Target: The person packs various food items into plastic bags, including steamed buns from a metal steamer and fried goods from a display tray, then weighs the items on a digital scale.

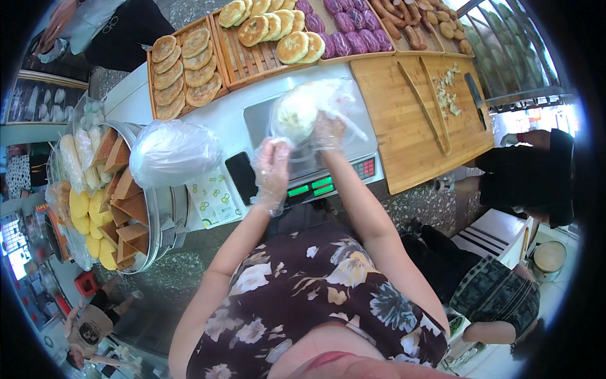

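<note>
A clear plastic bag point(334, 92) with pale round food point(296, 116) inside rests over the metal plate of a digital scale point(258, 123), whose display is lit green. Both my hands wear thin clear plastic gloves. My right hand point(330, 131) is closed on the bag at the right of the food. My left hand point(273, 163) is at the bag's lower left edge, fingers pinched together near the plastic; whether they grip it is hard to tell. A black phone point(241, 177) lies left of the scale, and a large bundle of white plastic bags point(174, 152) sits farther left.
Wooden trays point(226, 71) of flatbreads, purple wrapped food and sausages line the far side. At right, a cutting board point(388, 137) holds wooden tongs point(426, 109), crumbs and a knife point(473, 97). A steamer point(154, 227) with corn and cakes stands left. Several people are around.
</note>
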Tool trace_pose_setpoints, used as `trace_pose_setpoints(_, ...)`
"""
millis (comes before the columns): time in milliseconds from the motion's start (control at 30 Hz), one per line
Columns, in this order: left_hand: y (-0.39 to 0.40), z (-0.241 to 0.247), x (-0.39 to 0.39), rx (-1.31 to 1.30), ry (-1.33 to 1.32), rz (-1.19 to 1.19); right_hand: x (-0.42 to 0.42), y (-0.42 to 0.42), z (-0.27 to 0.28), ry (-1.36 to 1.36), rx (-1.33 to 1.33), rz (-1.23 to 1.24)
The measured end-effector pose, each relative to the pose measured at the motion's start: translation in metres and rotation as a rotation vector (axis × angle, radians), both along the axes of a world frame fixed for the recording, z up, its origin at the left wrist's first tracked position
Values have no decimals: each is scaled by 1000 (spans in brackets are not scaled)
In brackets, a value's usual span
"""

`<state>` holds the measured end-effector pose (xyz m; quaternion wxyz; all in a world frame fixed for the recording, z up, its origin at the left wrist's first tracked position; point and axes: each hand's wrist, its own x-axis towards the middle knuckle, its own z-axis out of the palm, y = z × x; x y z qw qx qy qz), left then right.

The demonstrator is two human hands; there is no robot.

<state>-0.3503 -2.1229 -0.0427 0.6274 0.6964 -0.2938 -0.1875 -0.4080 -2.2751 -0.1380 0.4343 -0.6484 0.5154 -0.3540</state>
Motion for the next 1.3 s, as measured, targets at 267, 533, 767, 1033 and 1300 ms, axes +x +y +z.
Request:
trace_pose_setpoints(267,-17,39,4,-54,414,-276,-51,20,87,511,-180,505)
trace_pose_setpoints(533,-11,56,6,-46,547,-204,-91,-28,126,61,-123,209)
trace_pose_setpoints(767,-30,77,43,-138,761,-267,-36,-42,180,-376,463,671)
trace_pose_setpoints(1033,-68,117,94,-200,1009,-396,0,26,283,258,-650,791)
trace_pose_setpoints(1300,-8,236,276,-285,754,-294,-1,10,241,-402,-189,382)
